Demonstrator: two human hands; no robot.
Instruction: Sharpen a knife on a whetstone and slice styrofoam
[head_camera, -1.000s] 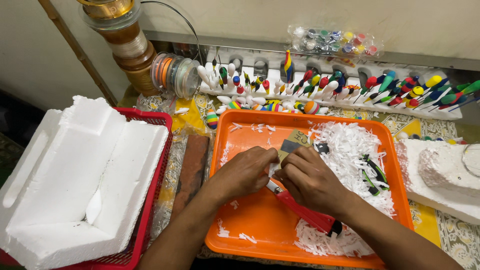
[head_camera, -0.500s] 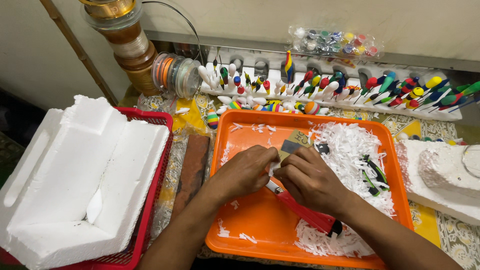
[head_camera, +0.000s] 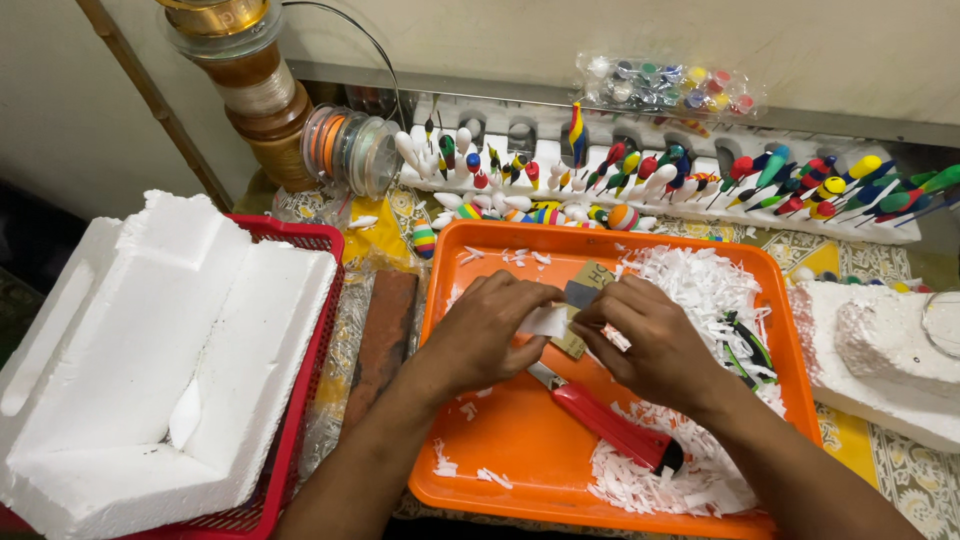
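Note:
Over an orange tray (head_camera: 520, 455) my left hand (head_camera: 490, 335) grips a small white foam piece (head_camera: 546, 321). My right hand (head_camera: 655, 345) pinches a folded strip of brown sandpaper (head_camera: 583, 290) against that piece. A red-handled utility knife (head_camera: 610, 425) lies on the tray just below both hands. White foam shavings (head_camera: 690, 290) are heaped on the tray's right side and along its front edge.
A large white foam block (head_camera: 150, 360) fills a red basket (head_camera: 305, 240) at left. Several painted fishing floats (head_camera: 640, 170) stand in a foam rack behind the tray. Spools of line (head_camera: 345, 150), a pack of paint pots (head_camera: 665, 85), a brown block (head_camera: 385, 330) and carved foam (head_camera: 880, 350) surround it.

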